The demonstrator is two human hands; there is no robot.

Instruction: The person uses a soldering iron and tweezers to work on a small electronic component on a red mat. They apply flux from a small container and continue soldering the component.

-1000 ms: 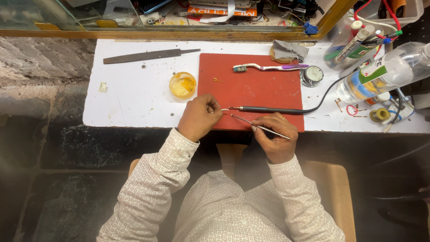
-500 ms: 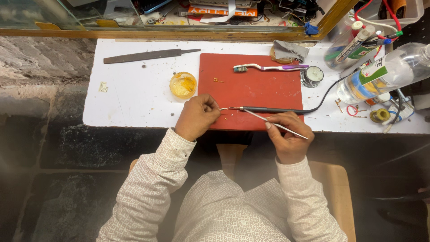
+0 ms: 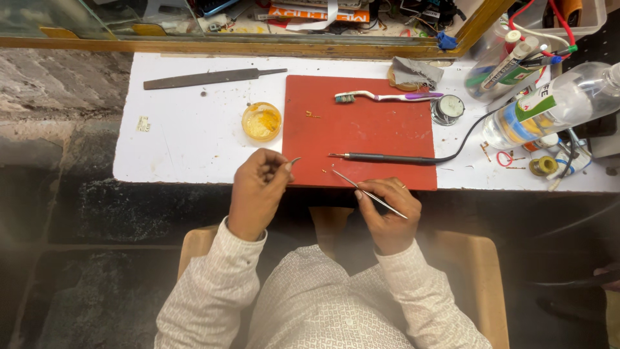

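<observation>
My left hand (image 3: 257, 190) pinches a small thin metal piece (image 3: 294, 160) at the front left edge of the red mat (image 3: 361, 129). My right hand (image 3: 387, 210) holds slim metal tweezers (image 3: 365, 190), their tip pointing up-left over the mat's front edge. The two hands are apart. A black soldering iron (image 3: 381, 157) with a cable lies on the mat just beyond my right hand.
A toothbrush (image 3: 384, 97) lies at the mat's far side. A small yellow flux tin (image 3: 261, 121) and a long metal file (image 3: 206, 78) sit on the white table (image 3: 181, 148) to the left. Bottles (image 3: 555, 103), a small round gauge (image 3: 447, 108), a rag and wire rolls crowd the right.
My hands have drawn apart: the tweezers' tip has left the piece in my left hand, and my right hand has pulled back toward me.
</observation>
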